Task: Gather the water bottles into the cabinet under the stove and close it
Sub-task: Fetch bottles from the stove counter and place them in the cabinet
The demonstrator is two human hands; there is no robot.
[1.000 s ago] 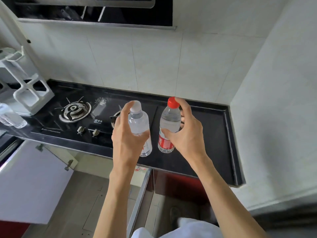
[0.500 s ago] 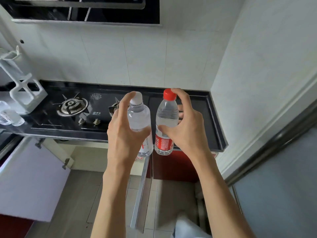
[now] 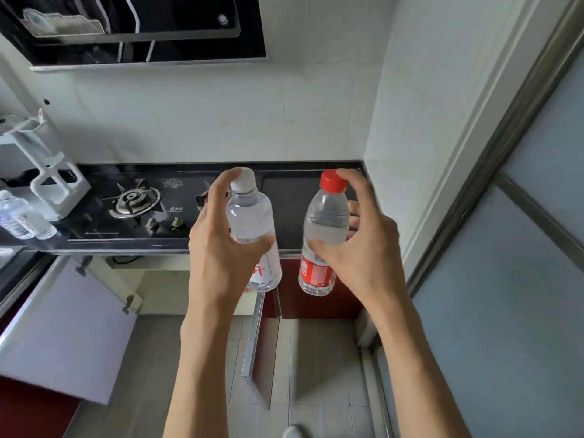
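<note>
My left hand (image 3: 221,251) grips a clear water bottle with a white cap (image 3: 252,222), held upright in the air in front of the stove. My right hand (image 3: 363,248) grips a clear bottle with a red cap and red label (image 3: 322,229), also upright and off the counter. Two more small bottles (image 3: 22,219) stand on the counter at the far left. The cabinet under the stove (image 3: 189,282) is open, with its left door (image 3: 63,327) and its right door (image 3: 256,336) swung out toward me.
The black gas stove (image 3: 132,200) sits in the black countertop (image 3: 294,191). A white rack (image 3: 53,181) stands at the left. A range hood (image 3: 136,26) hangs above. A tiled wall and a sliding door frame (image 3: 474,191) bound the right side.
Both hands have lifted the bottles off the counter and drawn them back toward me. The view has pulled away from the stove and the bottles are further apart.
</note>
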